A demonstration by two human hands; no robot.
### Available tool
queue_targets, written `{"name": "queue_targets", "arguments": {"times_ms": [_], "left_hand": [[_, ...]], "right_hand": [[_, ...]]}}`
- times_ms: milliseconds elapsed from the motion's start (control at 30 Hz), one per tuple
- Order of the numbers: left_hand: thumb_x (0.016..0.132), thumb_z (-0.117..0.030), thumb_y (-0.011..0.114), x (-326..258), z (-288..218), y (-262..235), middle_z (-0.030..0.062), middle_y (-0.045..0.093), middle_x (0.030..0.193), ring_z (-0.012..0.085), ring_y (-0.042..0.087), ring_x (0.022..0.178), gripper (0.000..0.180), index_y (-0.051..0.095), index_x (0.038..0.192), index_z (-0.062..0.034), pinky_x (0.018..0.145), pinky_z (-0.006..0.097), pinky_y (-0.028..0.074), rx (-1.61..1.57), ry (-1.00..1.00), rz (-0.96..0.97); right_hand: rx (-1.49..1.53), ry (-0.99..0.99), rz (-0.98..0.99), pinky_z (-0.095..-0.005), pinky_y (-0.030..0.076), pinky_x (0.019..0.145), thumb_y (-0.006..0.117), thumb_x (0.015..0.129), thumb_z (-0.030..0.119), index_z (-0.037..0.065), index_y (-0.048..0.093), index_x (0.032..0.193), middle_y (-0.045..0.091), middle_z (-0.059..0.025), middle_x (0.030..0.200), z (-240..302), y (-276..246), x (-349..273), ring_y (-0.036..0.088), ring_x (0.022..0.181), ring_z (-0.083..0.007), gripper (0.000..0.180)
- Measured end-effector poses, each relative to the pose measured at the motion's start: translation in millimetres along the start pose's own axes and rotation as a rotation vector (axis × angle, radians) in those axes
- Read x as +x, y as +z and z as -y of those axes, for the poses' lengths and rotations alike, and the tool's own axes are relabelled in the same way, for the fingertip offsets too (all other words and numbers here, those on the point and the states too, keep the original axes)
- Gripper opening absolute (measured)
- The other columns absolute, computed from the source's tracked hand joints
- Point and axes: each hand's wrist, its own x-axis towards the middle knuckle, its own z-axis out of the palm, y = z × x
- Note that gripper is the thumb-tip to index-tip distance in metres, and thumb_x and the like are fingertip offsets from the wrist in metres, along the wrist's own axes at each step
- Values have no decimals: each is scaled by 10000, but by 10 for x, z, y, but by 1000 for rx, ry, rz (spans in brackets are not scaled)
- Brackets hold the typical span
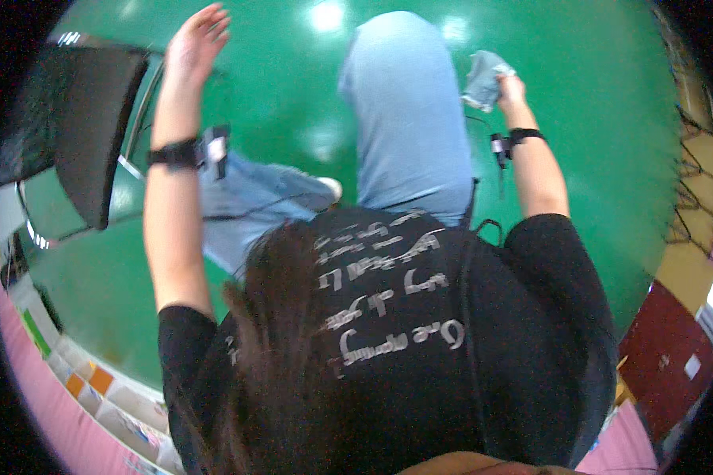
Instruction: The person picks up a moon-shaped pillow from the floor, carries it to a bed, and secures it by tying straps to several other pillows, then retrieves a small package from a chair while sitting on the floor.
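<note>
My right hand [512,89] grips a crumpled grey-blue cloth [483,77] with a pale frayed-looking edge, held out to the right of my knee. Most of its fingers are hidden behind the cloth. My left hand [196,46] is stretched out ahead on the left, with its fingers loosely bent and a little apart. Nothing shows in it. The thing nearest to it is a black chair [95,127]. Each wrist wears a black strap with a small device, the left one [214,150] and the right one [499,149].
Below lies a shiny green floor [602,111]. My bent leg in light blue jeans [408,103] stands between my arms. Cables hang near my waist. Shelves with white and orange compartments [95,388] are at the lower left, and a dark red panel [673,356] is at the lower right.
</note>
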Motion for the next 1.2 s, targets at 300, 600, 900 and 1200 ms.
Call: {"name": "queue_targets", "arguments": {"times_ms": [300,600,900,1200], "left_hand": [[880,-179,480,249,-404,632,38,593,976,131,551,905,250,547,1084,-50,791,277,425,398,-149,70],[834,-122,487,480,-422,979,32,590,802,136,568,736,120,573,903,-76,651,259,451,311,-4,188],[808,-138,510,449,-465,423,12,582,797,122,561,737,117,572,893,-84,655,261,442,164,49,269],[827,-133,493,-166,-1232,271,65,603,795,167,586,732,164,567,887,0,646,297,458,571,441,198]], "right_hand": [[248,139,-152,-423,459,835,477,747,-63,-5,526,1074,568,-117,1045,-625,-142,234,559,946,-276,335],[96,-171,-116,-372,460,802,514,777,9,23,566,1010,581,-75,1011,-25,-145,347,555,907,-227,239],[-228,-561,93,-318,429,811,616,776,130,22,570,1045,603,-72,1005,2347,832,-342,554,918,-190,293],[-1164,-892,355,-336,430,855,545,831,205,86,480,1219,586,-92,1076,3151,2899,38,552,984,-201,411]]}}
